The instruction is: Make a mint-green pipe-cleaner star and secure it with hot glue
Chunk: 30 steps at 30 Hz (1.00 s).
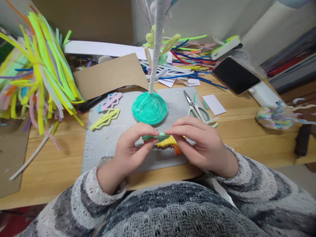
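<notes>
Between my hands is a pale green pipe cleaner piece (161,136), low over the grey cutting mat (113,158). My left hand (132,148) pinches its left part, and my right hand (199,143) pinches its right end. Below lies a tool with yellow and orange handles (170,142), partly hidden by my fingers. Just beyond my hands stands a round green coiled base (149,108) with a white wrapped stem (156,49) rising from it. Scissors (195,107) lie beyond my right hand. Zigzag-bent pipe cleaners, yellow-green (105,119) and lilac (111,101), rest on the mat's left.
A big bundle of pipe cleaners (41,65) is at the left, with more loose pipe cleaners (190,61) at the back. Cardboard (111,74) leans behind the mat. A phone (235,75), a white card (214,104) and a pastel fuzzy piece (274,117) lie at the right.
</notes>
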Each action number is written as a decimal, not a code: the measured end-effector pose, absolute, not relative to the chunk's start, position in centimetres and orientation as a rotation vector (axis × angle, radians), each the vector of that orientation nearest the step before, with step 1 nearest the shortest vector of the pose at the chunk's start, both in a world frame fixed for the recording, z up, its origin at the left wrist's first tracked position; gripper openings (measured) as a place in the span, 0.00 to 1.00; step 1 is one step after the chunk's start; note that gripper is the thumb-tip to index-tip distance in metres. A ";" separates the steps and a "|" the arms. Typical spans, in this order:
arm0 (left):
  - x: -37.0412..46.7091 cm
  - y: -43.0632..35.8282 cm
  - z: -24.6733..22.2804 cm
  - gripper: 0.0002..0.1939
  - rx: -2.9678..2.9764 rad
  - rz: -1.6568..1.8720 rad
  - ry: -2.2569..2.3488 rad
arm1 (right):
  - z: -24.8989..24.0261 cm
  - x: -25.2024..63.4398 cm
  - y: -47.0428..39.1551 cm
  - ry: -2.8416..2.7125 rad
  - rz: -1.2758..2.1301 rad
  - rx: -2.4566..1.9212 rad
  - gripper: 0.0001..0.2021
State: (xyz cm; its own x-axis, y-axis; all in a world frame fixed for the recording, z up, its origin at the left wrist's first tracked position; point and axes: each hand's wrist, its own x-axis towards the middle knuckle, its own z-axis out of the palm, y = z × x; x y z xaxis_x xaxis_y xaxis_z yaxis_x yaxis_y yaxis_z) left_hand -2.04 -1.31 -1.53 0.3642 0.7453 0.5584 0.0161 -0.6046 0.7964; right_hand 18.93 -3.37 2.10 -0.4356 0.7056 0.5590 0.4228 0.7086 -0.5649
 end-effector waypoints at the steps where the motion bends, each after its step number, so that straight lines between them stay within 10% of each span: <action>1: -2.1 -1.4 -1.6 0.12 1.897 1.287 0.679 | 2.1 19.0 -3.3 -2.089 0.432 -0.861 0.13; 30: -1.6 -1.8 -1.5 0.06 1.624 1.210 0.834 | 1.9 19.7 -2.5 -2.207 0.576 -0.853 0.15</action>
